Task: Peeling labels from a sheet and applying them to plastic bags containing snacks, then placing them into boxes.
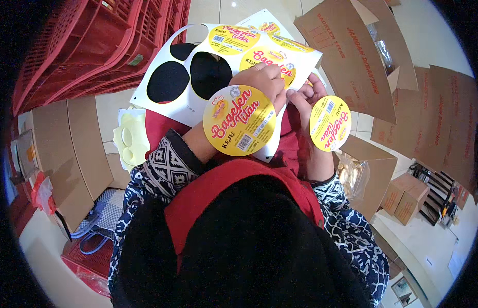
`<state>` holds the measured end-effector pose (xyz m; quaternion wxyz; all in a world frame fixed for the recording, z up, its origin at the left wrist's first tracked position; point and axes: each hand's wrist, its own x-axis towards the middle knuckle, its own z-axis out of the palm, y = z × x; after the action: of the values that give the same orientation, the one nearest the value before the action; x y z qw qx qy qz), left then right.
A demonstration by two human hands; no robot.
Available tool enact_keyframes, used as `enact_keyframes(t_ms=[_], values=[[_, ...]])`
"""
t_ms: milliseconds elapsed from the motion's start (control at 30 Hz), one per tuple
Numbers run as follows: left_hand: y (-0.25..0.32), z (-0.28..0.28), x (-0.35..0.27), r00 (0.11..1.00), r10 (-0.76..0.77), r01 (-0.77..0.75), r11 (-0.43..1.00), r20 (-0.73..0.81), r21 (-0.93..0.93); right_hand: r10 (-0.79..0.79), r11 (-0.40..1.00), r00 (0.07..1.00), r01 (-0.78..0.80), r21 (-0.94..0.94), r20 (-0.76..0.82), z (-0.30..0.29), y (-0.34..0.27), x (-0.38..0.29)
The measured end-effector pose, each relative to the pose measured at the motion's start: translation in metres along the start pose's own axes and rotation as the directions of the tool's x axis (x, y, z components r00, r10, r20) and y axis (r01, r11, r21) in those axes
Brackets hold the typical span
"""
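Observation:
A white sticker sheet (173, 106) with round yellow labels (234, 39) and several round cut-out holes lies over my lap. My left hand (264, 79), wearing a ring, grips the sheet with curled fingers over a partly covered label. One loose round label (239, 120) sits across the back of that hand and wrist. At the sheet's right edge, my right hand (308, 96) pinches the sheet between thumb and fingers, close to the left fingertips. Another round label (330, 123) rests on my right wrist. All the labels bear printing; the left fingertips are partly hidden.
Stacked red plastic crates (88, 50) stand at the left, above brown cardboard (75, 154). An open carton (346, 57) is at upper right. Bagged baked pieces (348, 173) lie in a box (377, 165) by my right arm. Pale yellow backing paper (133, 140) lies at left.

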<state>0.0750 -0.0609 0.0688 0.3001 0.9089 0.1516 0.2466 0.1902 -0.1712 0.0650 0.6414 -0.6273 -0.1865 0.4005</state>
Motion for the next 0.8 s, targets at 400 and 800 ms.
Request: enact_keyframes(t_ms=[400,800], values=[[0.002,0.000,0.004,0.999,-0.031,0.028,0.997,-0.037,-0.079,0.053,0.998,0.998,-0.053,0.013,-0.013,-0.005,0.002,-0.002],[-0.021,-0.023,0.016,0.923,-0.377,0.362,0.794,0.072,-0.488,0.054,0.999,0.998,-0.054,-0.001,-0.012,-0.003,0.003,0.003]])
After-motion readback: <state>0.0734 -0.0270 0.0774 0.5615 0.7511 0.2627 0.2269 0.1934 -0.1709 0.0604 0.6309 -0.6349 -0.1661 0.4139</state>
